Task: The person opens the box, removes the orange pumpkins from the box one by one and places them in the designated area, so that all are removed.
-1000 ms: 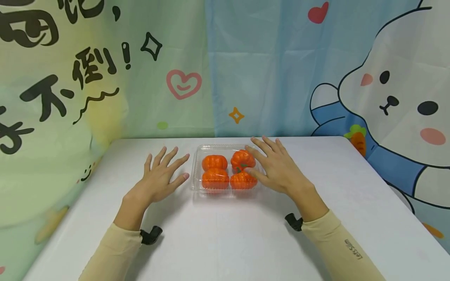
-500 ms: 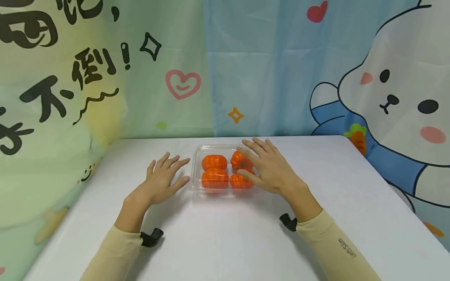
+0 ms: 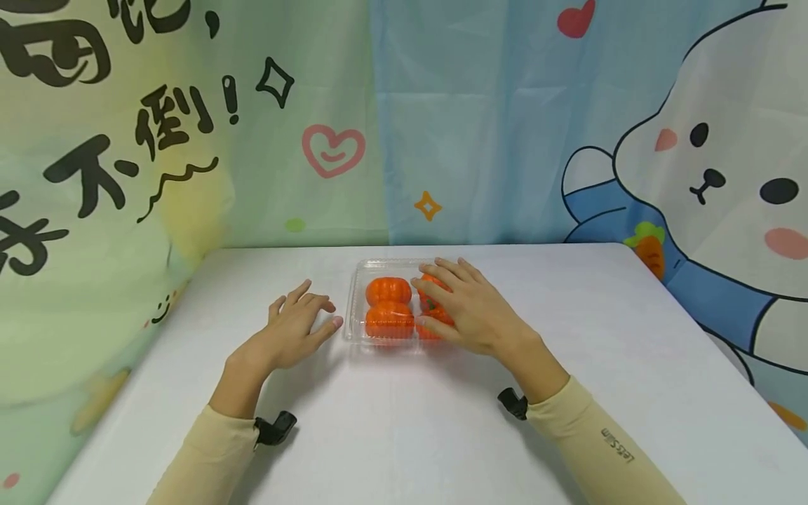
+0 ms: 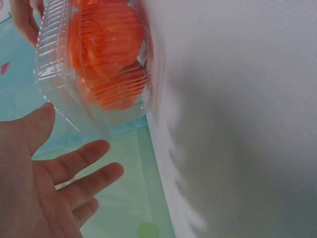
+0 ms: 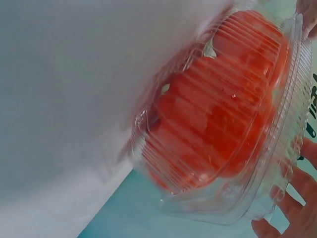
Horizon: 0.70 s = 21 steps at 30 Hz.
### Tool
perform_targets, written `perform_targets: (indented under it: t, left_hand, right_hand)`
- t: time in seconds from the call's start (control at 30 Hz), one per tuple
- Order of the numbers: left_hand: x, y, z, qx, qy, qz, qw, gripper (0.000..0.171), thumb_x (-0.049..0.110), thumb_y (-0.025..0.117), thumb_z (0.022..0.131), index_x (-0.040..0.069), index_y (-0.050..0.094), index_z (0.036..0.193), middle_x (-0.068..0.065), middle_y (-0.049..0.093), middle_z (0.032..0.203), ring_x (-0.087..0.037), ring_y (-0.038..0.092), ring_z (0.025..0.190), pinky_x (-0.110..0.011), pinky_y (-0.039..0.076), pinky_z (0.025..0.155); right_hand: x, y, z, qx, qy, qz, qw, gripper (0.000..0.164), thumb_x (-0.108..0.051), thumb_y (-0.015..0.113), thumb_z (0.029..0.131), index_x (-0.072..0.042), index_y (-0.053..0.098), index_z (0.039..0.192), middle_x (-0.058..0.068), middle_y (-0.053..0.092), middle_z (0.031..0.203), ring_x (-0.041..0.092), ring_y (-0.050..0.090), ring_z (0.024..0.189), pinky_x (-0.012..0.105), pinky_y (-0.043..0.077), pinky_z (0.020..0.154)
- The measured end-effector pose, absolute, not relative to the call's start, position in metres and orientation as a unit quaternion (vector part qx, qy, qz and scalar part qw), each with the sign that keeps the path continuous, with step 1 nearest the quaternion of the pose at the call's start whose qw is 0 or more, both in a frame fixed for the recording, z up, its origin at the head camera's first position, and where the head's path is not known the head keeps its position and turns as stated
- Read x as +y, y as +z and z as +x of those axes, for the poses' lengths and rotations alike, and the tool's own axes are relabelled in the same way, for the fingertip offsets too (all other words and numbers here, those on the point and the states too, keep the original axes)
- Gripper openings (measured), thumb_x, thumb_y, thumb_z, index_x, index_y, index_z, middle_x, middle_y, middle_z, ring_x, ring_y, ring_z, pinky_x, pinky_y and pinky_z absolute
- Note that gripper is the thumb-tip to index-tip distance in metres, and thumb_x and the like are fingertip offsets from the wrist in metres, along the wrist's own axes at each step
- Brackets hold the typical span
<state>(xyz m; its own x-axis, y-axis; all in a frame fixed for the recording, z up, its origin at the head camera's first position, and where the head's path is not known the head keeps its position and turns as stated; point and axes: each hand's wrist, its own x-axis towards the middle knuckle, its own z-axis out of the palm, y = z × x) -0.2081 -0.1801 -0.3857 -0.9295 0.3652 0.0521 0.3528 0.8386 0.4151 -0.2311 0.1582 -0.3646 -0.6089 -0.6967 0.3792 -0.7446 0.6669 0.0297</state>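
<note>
A clear plastic box (image 3: 361,339) sits on the white table. Several orange, ribbed, pumpkin-like vegetables (image 3: 388,319) with green stems lie inside it. My left hand (image 3: 284,337) hovers just left of the box, fingers spread and slightly bent. In the left wrist view, the thumb of my left hand (image 4: 29,163) is close to a corner of the box (image 4: 96,121). My right hand (image 3: 470,308) reaches over the box's right side and hides part of the vegetables there. In the right wrist view, fingertips of my right hand (image 5: 299,198) are at the rim; contact is unclear.
The white table (image 3: 391,435) runs back to a printed cloth backdrop (image 3: 454,126) with a rabbit figure and lettering. A black wrist camera (image 3: 275,428) is on the left sleeve, another black camera (image 3: 513,403) on the right.
My right hand has moved left and slightly down, further over the box. My left hand has lowered slightly, its fingers more bent. The box stays in place.
</note>
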Motion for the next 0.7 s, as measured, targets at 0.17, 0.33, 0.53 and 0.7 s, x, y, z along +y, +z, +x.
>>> perform_targets:
  t: [0.17, 0.33, 0.53, 0.7]
  left_hand:
    - [-0.182, -0.387, -0.21, 0.95, 0.239, 0.197, 0.036, 0.043, 0.042, 0.047, 0.108, 0.007, 0.062, 0.129, -0.013, 0.06, 0.139, -0.04, 0.037, 0.146, -0.067, 0.028, 0.111]
    - [-0.181, -0.388, -0.21, 0.935, 0.28, 0.211, 0.057, 0.039, 0.038, 0.046, 0.109, 0.007, 0.061, 0.129, -0.013, 0.064, 0.132, -0.036, 0.056, 0.128, -0.058, 0.041, 0.106]
    - [-0.18, -0.388, -0.209, 0.932, 0.287, 0.211, 0.063, 0.035, 0.035, 0.046, 0.11, 0.009, 0.059, 0.128, -0.013, 0.065, 0.129, -0.035, 0.057, 0.124, -0.056, 0.043, 0.104]
    - [-0.18, -0.39, -0.209, 0.932, 0.288, 0.209, 0.065, 0.036, 0.034, 0.045, 0.11, 0.007, 0.061, 0.126, -0.014, 0.063, 0.131, -0.038, 0.053, 0.129, -0.059, 0.039, 0.107]
  right_hand:
    - [0.154, -0.367, -0.231, -0.885, 0.074, 0.417, 0.193, 0.057, -0.047, 0.064, 0.098, -0.015, 0.057, 0.145, 0.01, 0.052, 0.151, 0.035, 0.039, 0.146, 0.058, 0.023, 0.121]
    - [0.146, -0.37, -0.229, -0.876, 0.081, 0.431, 0.198, 0.057, -0.046, 0.066, 0.096, -0.015, 0.058, 0.143, 0.009, 0.056, 0.145, 0.034, 0.043, 0.143, 0.056, 0.026, 0.121]
    - [0.14, -0.371, -0.227, -0.858, 0.091, 0.457, 0.216, 0.053, -0.04, 0.074, 0.091, -0.014, 0.062, 0.135, 0.009, 0.061, 0.137, 0.034, 0.051, 0.134, 0.055, 0.034, 0.116]
    - [0.137, -0.372, -0.227, -0.846, 0.092, 0.475, 0.222, 0.054, -0.041, 0.077, 0.089, -0.014, 0.063, 0.133, 0.007, 0.061, 0.133, 0.031, 0.054, 0.129, 0.052, 0.037, 0.114]
